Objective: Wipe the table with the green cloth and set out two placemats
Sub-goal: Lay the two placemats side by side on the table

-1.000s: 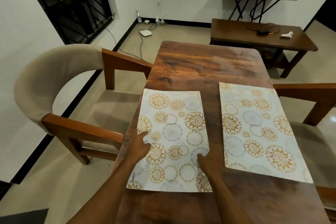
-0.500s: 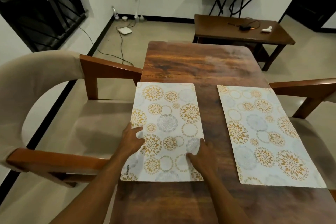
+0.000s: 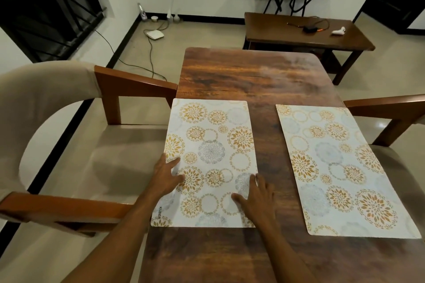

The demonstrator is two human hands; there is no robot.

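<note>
KUBER placemat (image 3: 210, 161) straighter than before

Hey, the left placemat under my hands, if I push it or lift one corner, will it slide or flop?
The left placemat looks thin and lies flat, so lifted by a corner it would probably droop. The table is glossy, so it likely slides easily. It sits along the table's left edge, so a leftward push may carry it off.

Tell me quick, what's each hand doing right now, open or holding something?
Left hand: open, fingers flat on the left placemat.
Right hand: open, fingers flat on the same placemat's right edge.
</note>
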